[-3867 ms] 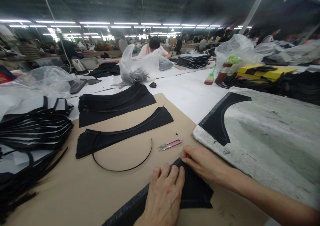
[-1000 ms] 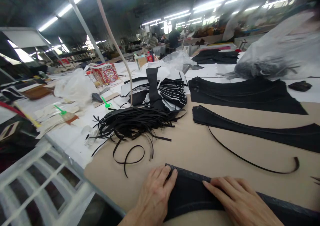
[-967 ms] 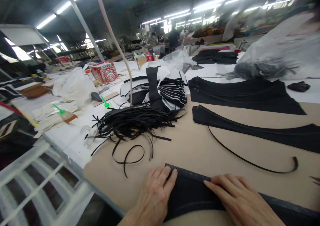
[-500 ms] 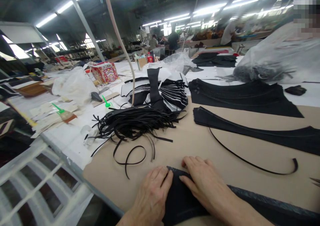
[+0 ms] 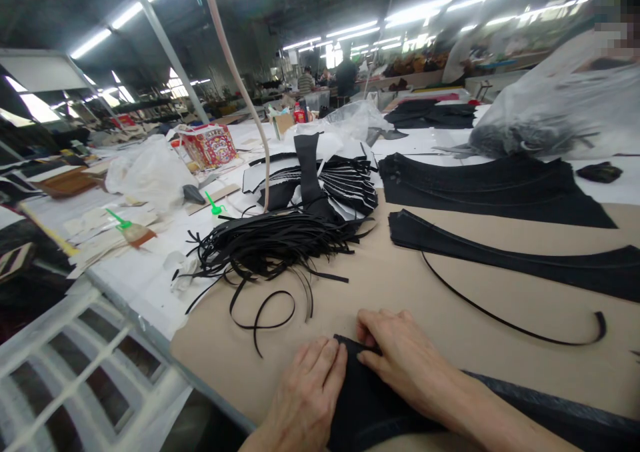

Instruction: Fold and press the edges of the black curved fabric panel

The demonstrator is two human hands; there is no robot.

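Note:
A long black fabric or leather piece (image 5: 370, 405) lies at the near edge of the beige board, its far end between my hands. My left hand (image 5: 313, 382) rests flat on the piece's left end, fingers together and lying along it. Curled over the upper edge, the fingers and thumb of my right hand (image 5: 400, 349) pinch that edge near the corner. Part of the piece is hidden under my right forearm and emerges at the lower right. A thin black strip (image 5: 480, 305) lies curved beyond my right hand, and a looped black strip (image 5: 273, 302) lies beyond my left.
A heap of black strips (image 5: 275, 239) lies on the beige board (image 5: 360, 292), with stacked black pieces (image 5: 500, 185) at the right. Glue bottles with green nozzles (image 5: 133, 229), a plastic bag (image 5: 150, 172) and a hanging hose (image 5: 245, 92) are farther off. A white rack (image 5: 85, 365) stands left.
My right hand's fingers have drawn in from a flatter reach and now curl over the piece's edge. My left hand stays at the end. The view has shifted slightly.

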